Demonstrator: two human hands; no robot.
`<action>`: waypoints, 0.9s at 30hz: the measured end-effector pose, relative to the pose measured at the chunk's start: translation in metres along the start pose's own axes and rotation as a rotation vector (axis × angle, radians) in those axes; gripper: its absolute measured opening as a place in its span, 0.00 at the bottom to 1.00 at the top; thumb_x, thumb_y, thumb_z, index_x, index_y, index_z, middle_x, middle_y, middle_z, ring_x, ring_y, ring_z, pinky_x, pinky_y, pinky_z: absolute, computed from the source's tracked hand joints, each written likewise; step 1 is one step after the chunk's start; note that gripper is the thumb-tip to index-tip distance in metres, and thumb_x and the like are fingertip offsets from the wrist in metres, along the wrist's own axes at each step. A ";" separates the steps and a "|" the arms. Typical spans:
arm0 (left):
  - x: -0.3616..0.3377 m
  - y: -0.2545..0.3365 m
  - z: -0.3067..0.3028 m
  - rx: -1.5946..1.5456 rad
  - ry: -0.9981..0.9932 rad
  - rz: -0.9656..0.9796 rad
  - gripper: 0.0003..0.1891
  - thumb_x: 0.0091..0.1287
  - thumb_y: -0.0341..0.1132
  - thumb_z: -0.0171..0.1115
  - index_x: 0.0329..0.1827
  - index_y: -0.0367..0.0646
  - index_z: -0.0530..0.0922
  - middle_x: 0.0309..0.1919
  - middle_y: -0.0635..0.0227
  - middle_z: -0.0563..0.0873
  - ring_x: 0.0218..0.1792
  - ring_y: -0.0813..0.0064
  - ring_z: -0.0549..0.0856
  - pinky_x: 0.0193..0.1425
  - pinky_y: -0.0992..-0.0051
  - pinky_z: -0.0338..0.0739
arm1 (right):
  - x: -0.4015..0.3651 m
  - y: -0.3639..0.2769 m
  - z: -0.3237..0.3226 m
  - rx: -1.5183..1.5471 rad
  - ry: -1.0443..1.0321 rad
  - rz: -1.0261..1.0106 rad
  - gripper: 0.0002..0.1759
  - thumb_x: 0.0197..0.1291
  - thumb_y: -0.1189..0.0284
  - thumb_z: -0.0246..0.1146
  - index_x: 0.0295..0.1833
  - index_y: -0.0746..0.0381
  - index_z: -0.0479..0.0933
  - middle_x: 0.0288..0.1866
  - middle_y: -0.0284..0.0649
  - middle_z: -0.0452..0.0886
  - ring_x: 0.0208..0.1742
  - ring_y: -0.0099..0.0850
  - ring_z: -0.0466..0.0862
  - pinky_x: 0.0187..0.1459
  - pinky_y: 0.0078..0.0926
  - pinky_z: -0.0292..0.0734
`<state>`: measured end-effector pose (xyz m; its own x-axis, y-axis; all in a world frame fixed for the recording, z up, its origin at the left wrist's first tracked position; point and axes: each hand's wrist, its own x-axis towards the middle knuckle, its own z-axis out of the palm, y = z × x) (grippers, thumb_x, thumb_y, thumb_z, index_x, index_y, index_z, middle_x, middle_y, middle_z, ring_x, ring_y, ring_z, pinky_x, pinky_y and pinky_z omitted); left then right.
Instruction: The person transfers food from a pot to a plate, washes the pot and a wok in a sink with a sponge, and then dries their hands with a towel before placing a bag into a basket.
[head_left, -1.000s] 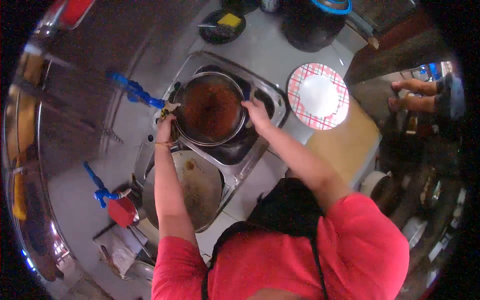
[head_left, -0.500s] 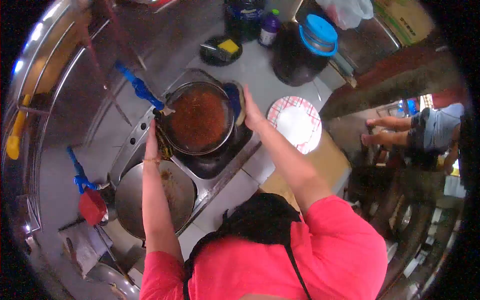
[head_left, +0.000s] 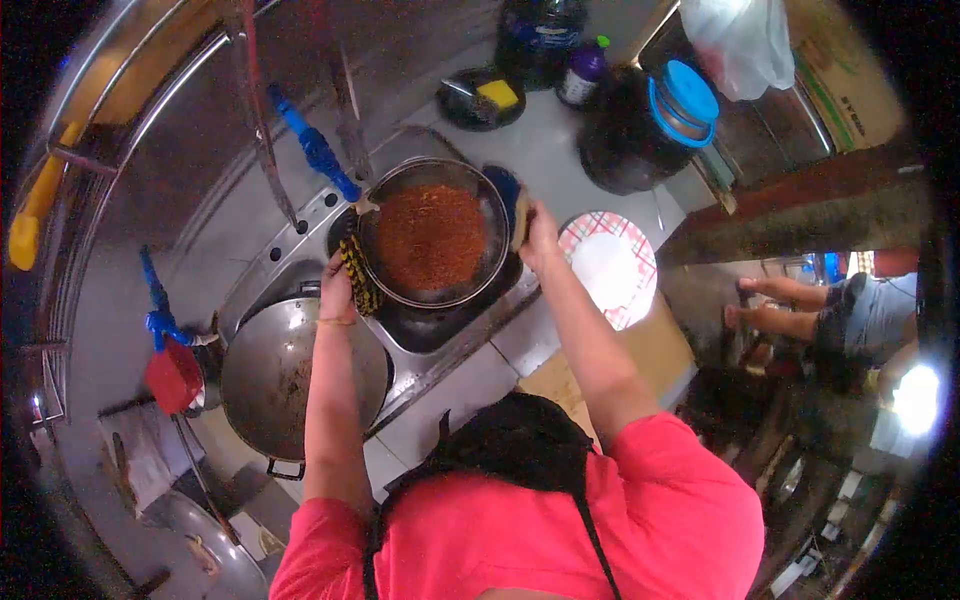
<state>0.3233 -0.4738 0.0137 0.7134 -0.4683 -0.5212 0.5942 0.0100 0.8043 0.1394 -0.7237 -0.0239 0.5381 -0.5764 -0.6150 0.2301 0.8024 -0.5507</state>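
Note:
A round pan [head_left: 432, 235] full of reddish-brown, crumbly food is over the steel sink [head_left: 405, 345]. On its left side, my left hand [head_left: 338, 287] is closed round a black-and-yellow cloth [head_left: 360, 278] pressed to the pan. My right hand [head_left: 540, 235] grips a dark blue and tan pad [head_left: 520, 215] against the pan's right side. Near the rim's upper left hangs a faucet with blue wrapping [head_left: 318, 155]. A large empty-looking wok [head_left: 300, 375] with a stained inside sits beside my left forearm.
A red-and-white plate [head_left: 608, 262] lies right of my right hand. Behind are a dark dish with a yellow sponge [head_left: 497, 95], a purple bottle [head_left: 583, 73] and a dark pot with a blue lid [head_left: 690, 90]. Another person's legs [head_left: 785, 305] show at the right.
The view has shifted, so the sink and counter items sit differently in the frame. Both hands stay at the pan's sides. More of the wok and its lower handle now shows.

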 end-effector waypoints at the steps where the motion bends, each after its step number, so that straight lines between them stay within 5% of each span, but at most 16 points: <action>1: 0.005 -0.005 -0.006 -0.001 0.003 -0.001 0.13 0.63 0.25 0.45 0.47 0.38 0.75 0.40 0.69 0.81 0.38 0.78 0.80 0.43 0.79 0.74 | -0.011 -0.002 0.007 0.068 -0.049 -0.069 0.16 0.61 0.61 0.49 0.44 0.62 0.73 0.35 0.36 0.76 0.34 0.31 0.75 0.44 0.29 0.72; 3: 0.021 -0.018 -0.022 -0.062 -0.154 0.068 0.13 0.63 0.24 0.45 0.48 0.37 0.75 0.40 0.69 0.81 0.38 0.77 0.81 0.42 0.79 0.75 | -0.017 -0.003 0.009 0.155 -0.092 -0.134 0.15 0.63 0.66 0.45 0.47 0.63 0.72 0.38 0.36 0.77 0.37 0.31 0.77 0.44 0.29 0.72; 7: 0.024 -0.022 -0.027 0.019 -0.094 0.067 0.15 0.63 0.27 0.45 0.54 0.41 0.69 0.42 0.65 0.81 0.40 0.71 0.81 0.45 0.70 0.76 | 0.003 0.008 -0.013 -0.098 0.111 -0.095 0.15 0.63 0.69 0.44 0.48 0.63 0.72 0.42 0.38 0.78 0.41 0.32 0.77 0.44 0.28 0.71; 9: 0.024 -0.020 -0.026 -0.015 -0.205 0.084 0.15 0.63 0.27 0.44 0.53 0.41 0.70 0.42 0.66 0.81 0.41 0.71 0.81 0.45 0.71 0.76 | -0.009 0.009 -0.002 -0.201 0.096 -0.202 0.15 0.62 0.70 0.46 0.50 0.64 0.72 0.43 0.39 0.78 0.43 0.33 0.76 0.46 0.28 0.70; 16: -0.004 -0.005 -0.003 0.027 -0.115 0.041 0.15 0.62 0.23 0.45 0.50 0.38 0.74 0.41 0.68 0.81 0.39 0.78 0.80 0.43 0.80 0.75 | 0.032 0.036 -0.031 -0.622 0.119 -0.560 0.15 0.60 0.69 0.50 0.44 0.69 0.74 0.40 0.45 0.78 0.43 0.33 0.75 0.49 0.25 0.67; 18: 0.001 -0.012 -0.009 0.033 -0.204 0.117 0.16 0.62 0.23 0.45 0.51 0.38 0.73 0.42 0.69 0.81 0.39 0.79 0.80 0.43 0.80 0.75 | 0.036 0.038 -0.033 -0.799 0.179 -0.674 0.16 0.63 0.68 0.49 0.46 0.70 0.72 0.39 0.39 0.76 0.39 0.25 0.74 0.41 0.24 0.69; 20: 0.012 -0.021 -0.020 0.075 -0.222 0.121 0.17 0.61 0.23 0.45 0.53 0.37 0.72 0.42 0.69 0.80 0.39 0.79 0.80 0.44 0.80 0.74 | 0.013 0.029 -0.016 -0.841 0.207 -0.561 0.15 0.63 0.69 0.48 0.43 0.71 0.73 0.34 0.40 0.77 0.36 0.25 0.74 0.39 0.24 0.69; 22: 0.009 -0.022 -0.016 0.083 -0.151 0.091 0.17 0.62 0.23 0.45 0.54 0.36 0.71 0.44 0.68 0.80 0.42 0.79 0.79 0.46 0.81 0.73 | 0.014 0.027 -0.016 -0.977 0.255 -0.572 0.13 0.59 0.69 0.50 0.40 0.69 0.73 0.37 0.55 0.77 0.38 0.44 0.78 0.40 0.31 0.69; 27: -0.004 -0.012 -0.002 0.103 -0.149 0.210 0.17 0.63 0.24 0.47 0.56 0.34 0.69 0.48 0.67 0.78 0.45 0.79 0.77 0.50 0.80 0.71 | 0.005 0.021 -0.009 -0.933 0.186 -0.778 0.13 0.59 0.70 0.50 0.41 0.69 0.73 0.35 0.58 0.75 0.37 0.47 0.77 0.39 0.33 0.69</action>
<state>0.3140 -0.4702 0.0053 0.7501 -0.5904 -0.2980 0.3922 0.0343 0.9193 0.1397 -0.7107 -0.0433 0.3753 -0.9265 0.0282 -0.2710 -0.1388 -0.9525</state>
